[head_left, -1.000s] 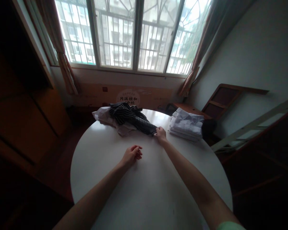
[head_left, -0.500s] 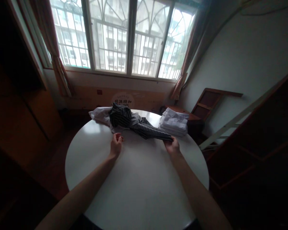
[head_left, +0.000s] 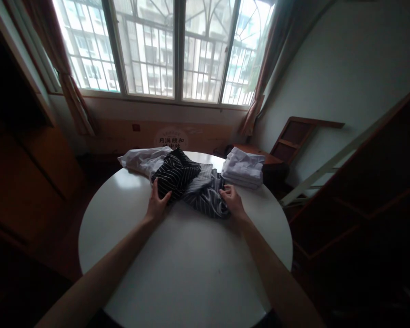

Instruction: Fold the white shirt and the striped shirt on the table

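A black garment with white stripes lies bunched on the round white table. My left hand is against its near left edge, thumb and fingers spread, touching the cloth. A greyer striped part lies crumpled to the right; whether it belongs to the same garment I cannot tell. My right hand has its fingers curled closed on the right edge of this part. Behind and left of the dark cloth lies loose white clothing.
A stack of folded white clothes stands at the table's back right. Beyond the table are a barred window and a cardboard panel with writing. A wooden chair is at the right wall.
The striped cloth, stretched out to the right before, is now gathered closer. My right hand has moved left with it. My left hand has gone from curled beside the pile to spread against the cloth.
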The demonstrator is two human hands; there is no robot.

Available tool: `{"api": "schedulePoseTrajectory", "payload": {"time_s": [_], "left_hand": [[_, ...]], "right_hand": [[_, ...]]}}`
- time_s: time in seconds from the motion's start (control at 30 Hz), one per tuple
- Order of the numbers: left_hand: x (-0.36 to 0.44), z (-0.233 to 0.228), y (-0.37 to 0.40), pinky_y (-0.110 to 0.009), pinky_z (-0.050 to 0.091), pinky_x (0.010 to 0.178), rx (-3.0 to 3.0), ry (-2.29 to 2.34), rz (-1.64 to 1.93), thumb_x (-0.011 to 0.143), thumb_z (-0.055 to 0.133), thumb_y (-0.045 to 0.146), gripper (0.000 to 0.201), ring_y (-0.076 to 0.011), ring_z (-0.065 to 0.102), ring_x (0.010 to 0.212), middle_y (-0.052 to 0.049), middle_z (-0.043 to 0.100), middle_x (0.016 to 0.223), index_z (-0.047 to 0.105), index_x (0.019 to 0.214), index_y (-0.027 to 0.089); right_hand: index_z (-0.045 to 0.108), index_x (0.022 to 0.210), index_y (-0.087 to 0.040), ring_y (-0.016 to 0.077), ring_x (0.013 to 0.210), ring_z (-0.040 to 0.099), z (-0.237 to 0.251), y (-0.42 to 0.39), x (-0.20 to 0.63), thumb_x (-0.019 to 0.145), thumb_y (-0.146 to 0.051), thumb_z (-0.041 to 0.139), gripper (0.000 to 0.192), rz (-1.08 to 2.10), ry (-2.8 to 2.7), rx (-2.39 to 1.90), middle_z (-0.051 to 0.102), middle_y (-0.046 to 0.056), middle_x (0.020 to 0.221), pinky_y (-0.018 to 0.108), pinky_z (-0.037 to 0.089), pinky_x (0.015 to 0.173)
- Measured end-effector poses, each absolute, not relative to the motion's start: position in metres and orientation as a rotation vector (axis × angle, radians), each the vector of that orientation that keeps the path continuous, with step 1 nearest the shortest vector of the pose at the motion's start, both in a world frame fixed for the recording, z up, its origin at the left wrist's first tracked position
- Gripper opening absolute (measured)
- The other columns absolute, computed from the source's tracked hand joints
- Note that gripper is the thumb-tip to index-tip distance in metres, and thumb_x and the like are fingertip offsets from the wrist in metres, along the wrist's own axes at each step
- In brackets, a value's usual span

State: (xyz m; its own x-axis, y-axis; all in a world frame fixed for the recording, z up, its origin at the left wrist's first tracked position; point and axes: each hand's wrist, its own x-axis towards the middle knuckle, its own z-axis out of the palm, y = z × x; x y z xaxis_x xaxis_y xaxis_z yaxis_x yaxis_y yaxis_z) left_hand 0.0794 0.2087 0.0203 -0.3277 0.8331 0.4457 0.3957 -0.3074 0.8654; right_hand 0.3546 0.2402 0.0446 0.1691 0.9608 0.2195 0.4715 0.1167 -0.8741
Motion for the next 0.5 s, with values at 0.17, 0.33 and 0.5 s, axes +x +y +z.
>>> {"api": "schedulePoseTrajectory", "payload": {"time_s": [0.17,0.33,0.5], "left_hand": [[0.086,0.022,0.206,-0.038,0.035,0.095,1.685,1.610,1.390,0.067,0.061,0.030,0.062,-0.0246,0.046,0.114,-0.011,0.051,0.123,0.040,0.124,0.016],[0.089,0.026,0.202,-0.033,0.044,0.080,1.741,1.692,1.228,0.069,0.052,0.024,0.031,-0.0230,0.059,0.088,-0.009,0.065,0.092,0.060,0.097,0.013],[0.086,0.024,0.201,-0.035,0.044,0.078,1.694,1.860,1.276,0.070,0.044,0.022,0.024,-0.0227,0.057,0.085,-0.009,0.062,0.089,0.061,0.086,0.014]], "right_hand": [[0.059,0.092,-0.019,0.0200,0.077,0.058,0.040,0.229,0.338,0.067,-0.035,0.061,0.030,0.504,-1.915,-1.619,0.064,0.007,0.086,0.027,0.040,0.067],[0.063,0.075,-0.016,0.0137,0.066,0.057,0.049,0.216,0.324,0.066,-0.020,0.061,0.010,0.942,-2.207,-1.312,0.064,0.001,0.074,0.022,0.040,0.060],[0.060,0.102,-0.016,0.0131,0.066,0.062,0.066,0.188,0.312,0.066,-0.035,0.066,0.041,2.353,-2.362,-0.616,0.066,0.001,0.075,0.021,0.046,0.057]]}}
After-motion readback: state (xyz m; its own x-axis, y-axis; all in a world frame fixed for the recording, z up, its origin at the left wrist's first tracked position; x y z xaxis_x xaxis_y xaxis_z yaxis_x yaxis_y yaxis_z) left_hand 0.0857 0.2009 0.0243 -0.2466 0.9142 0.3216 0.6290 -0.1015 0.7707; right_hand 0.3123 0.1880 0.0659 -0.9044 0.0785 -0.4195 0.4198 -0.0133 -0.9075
